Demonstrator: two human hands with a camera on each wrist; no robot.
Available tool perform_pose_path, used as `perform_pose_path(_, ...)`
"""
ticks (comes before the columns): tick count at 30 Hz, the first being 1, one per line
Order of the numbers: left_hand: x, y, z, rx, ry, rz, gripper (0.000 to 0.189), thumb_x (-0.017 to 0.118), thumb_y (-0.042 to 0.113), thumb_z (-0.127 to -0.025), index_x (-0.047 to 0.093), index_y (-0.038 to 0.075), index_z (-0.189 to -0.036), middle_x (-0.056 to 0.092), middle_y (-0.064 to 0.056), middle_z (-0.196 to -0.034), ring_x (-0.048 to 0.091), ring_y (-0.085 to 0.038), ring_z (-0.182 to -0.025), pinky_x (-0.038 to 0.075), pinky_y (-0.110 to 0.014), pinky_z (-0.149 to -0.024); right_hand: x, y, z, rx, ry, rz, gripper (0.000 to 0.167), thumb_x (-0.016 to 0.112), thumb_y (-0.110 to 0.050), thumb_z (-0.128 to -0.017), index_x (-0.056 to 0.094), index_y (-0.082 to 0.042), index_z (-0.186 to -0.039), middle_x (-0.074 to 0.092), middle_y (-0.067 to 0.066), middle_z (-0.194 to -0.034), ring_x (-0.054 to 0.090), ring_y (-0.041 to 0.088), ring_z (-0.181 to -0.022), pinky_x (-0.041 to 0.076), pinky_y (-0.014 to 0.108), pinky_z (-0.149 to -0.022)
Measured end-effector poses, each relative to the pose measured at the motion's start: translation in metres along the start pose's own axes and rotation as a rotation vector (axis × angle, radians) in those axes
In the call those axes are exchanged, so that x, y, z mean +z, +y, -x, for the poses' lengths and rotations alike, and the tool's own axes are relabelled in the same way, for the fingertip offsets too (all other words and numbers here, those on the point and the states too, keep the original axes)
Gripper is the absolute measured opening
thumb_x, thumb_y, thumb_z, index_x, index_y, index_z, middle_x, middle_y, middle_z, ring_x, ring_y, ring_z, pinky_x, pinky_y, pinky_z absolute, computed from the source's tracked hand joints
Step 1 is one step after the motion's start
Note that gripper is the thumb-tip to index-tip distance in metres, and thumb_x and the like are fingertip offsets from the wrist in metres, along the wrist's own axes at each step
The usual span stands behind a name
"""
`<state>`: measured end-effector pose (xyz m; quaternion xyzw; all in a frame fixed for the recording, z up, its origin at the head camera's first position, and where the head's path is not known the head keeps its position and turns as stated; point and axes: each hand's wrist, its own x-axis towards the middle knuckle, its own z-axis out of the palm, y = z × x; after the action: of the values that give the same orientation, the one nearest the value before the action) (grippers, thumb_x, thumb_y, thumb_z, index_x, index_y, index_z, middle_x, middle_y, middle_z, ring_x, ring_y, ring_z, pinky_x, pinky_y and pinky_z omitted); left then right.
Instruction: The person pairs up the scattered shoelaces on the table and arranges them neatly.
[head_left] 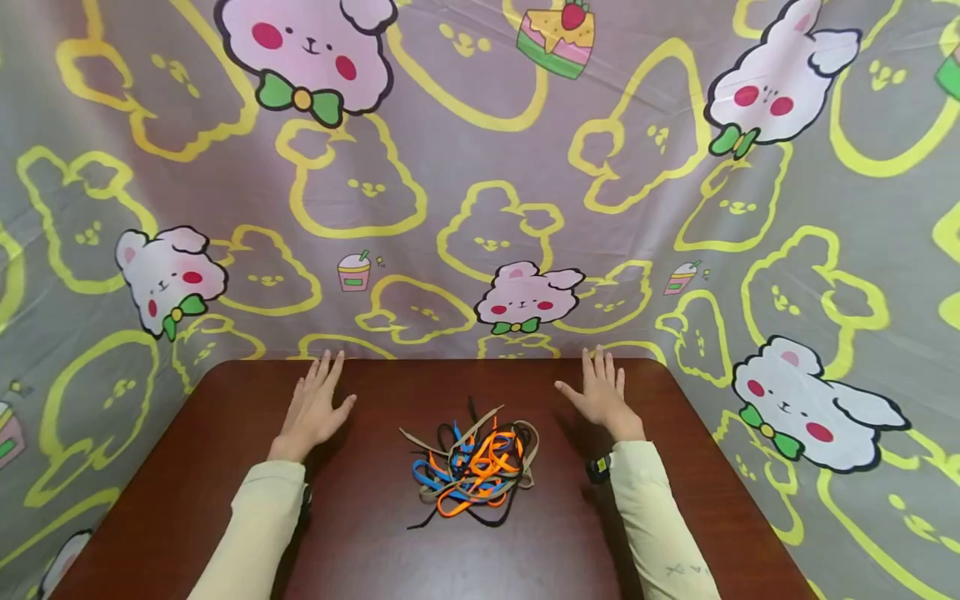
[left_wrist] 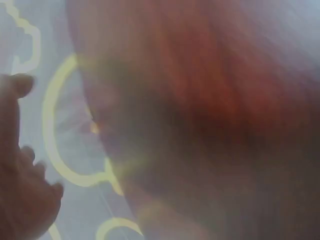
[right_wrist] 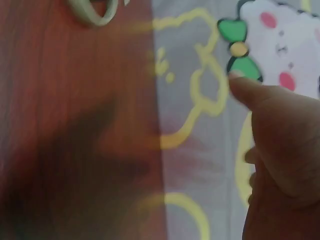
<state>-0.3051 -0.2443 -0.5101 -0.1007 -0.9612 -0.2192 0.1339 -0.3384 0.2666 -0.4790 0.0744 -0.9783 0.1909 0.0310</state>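
Observation:
A tangled pile of shoelaces [head_left: 480, 467] in orange, blue, black and beige lies in the middle of the brown table. To its left my left hand [head_left: 313, 412] is held out with straight, spread fingers and holds nothing. My right hand [head_left: 602, 400], on the other side of the pile, has its fingers extended and its thumb out, also holding nothing. The left wrist view is blurred, with the left hand [left_wrist: 27, 185] at its left edge. In the right wrist view the right hand [right_wrist: 285, 145] appears at right, and part of a beige lace [right_wrist: 100, 19] shows at top.
Behind the wooden table [head_left: 375, 550] hangs a grey curtain [head_left: 450, 167] with yellow outlines and cartoon rabbits, which also runs along both sides. A dark wrist device [head_left: 598, 469] sits at the right cuff. The table's far corners are rounded.

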Motion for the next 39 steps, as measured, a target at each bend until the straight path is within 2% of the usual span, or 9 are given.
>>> perform_pose_path(3,-0.002,0.013,-0.002,0.034,-0.017,0.086,0.065,0.06,0.019,-0.1,0.035,0.001,-0.156,0.042,-0.031,-0.152,0.044,-0.049,-0.136,0.038,-0.064,-0.107,-0.002,-0.012,0.0,-0.083,0.034,-0.028,0.078,0.059,-0.044,-0.101,0.033,0.007,-0.154,0.018,0.033,-0.163,0.006,0.051,-0.152,0.002,0.068,-0.119)
perform_pose_path(5,-0.001,0.024,-0.003,0.035,-0.036,0.163,0.054,0.06,0.017,-0.1,0.047,0.001,-0.15,0.057,-0.028,-0.14,0.066,-0.041,-0.097,0.053,-0.054,-0.084,-0.001,-0.023,-0.002,-0.155,0.055,-0.064,0.061,0.063,-0.035,-0.1,0.051,0.008,-0.143,0.04,0.032,-0.153,0.023,0.051,-0.147,0.014,0.066,-0.118)
perform_pose_path(7,0.0,0.037,-0.002,0.035,-0.058,0.234,0.043,0.06,0.016,-0.101,0.058,0.002,-0.141,0.067,-0.023,-0.126,0.059,-0.028,-0.063,0.052,-0.042,-0.062,0.0,-0.036,-0.003,-0.209,0.058,-0.128,0.045,0.065,-0.027,-0.1,0.063,0.006,-0.131,0.058,0.027,-0.139,0.042,0.047,-0.137,0.03,0.061,-0.114)
perform_pose_path(9,0.004,0.05,-0.001,0.042,-0.086,0.286,0.036,0.061,0.016,-0.101,0.065,0.004,-0.134,0.072,-0.018,-0.117,0.042,-0.016,-0.052,0.042,-0.033,-0.054,0.003,-0.049,-0.004,-0.236,0.023,-0.202,0.035,0.065,-0.022,-0.1,0.068,0.004,-0.124,0.067,0.021,-0.127,0.056,0.039,-0.126,0.043,0.056,-0.106)
perform_pose_path(13,0.016,0.074,-0.001,0.111,-0.118,0.328,0.027,0.064,0.011,-0.099,0.072,0.003,-0.123,0.074,-0.014,-0.115,0.054,-0.012,-0.067,0.044,-0.03,-0.066,0.017,-0.076,-0.008,-0.228,-0.065,-0.269,0.031,0.064,-0.023,-0.102,0.072,-0.001,-0.121,0.072,0.012,-0.119,0.067,0.027,-0.11,0.053,0.048,-0.094)
perform_pose_path(20,0.037,0.108,-0.007,0.166,-0.17,0.384,0.023,0.067,0.007,-0.098,0.073,0.002,-0.119,0.075,-0.014,-0.111,0.068,-0.018,-0.088,0.052,-0.032,-0.071,0.057,-0.122,-0.008,-0.191,-0.18,-0.189,0.034,0.065,-0.033,-0.1,0.073,-0.006,-0.119,0.073,0.01,-0.117,0.07,0.024,-0.101,0.056,0.044,-0.087)
perform_pose_path(28,0.031,0.12,-0.008,0.095,-0.218,0.424,0.026,0.065,0.007,-0.099,0.071,0.004,-0.124,0.072,-0.014,-0.121,0.065,-0.02,-0.085,0.048,-0.032,-0.068,0.091,-0.145,-0.003,-0.129,-0.145,-0.089,0.013,0.075,-0.02,-0.094,0.075,-0.008,-0.1,0.073,0.006,-0.093,0.066,0.019,-0.077,0.055,0.039,-0.071)
perform_pose_path(32,0.02,0.124,-0.011,0.079,-0.203,0.426,0.028,0.064,0.009,-0.1,0.07,0.005,-0.127,0.071,-0.015,-0.125,0.066,-0.023,-0.091,0.051,-0.035,-0.071,0.088,-0.143,0.003,-0.147,-0.124,-0.166,0.002,0.073,-0.01,-0.093,0.074,-0.009,-0.093,0.071,0.004,-0.087,0.059,0.013,-0.067,0.052,0.033,-0.065)
perform_pose_path(39,0.02,0.14,-0.014,0.119,-0.166,0.481,0.031,0.065,0.006,-0.099,0.068,0.005,-0.13,0.069,-0.014,-0.129,0.065,-0.032,-0.118,0.052,-0.054,-0.096,0.063,-0.151,0.017,-0.203,-0.192,-0.364,0.006,0.066,-0.008,-0.097,0.069,-0.006,-0.102,0.067,0.004,-0.09,0.053,0.011,-0.058,0.046,0.026,-0.056)
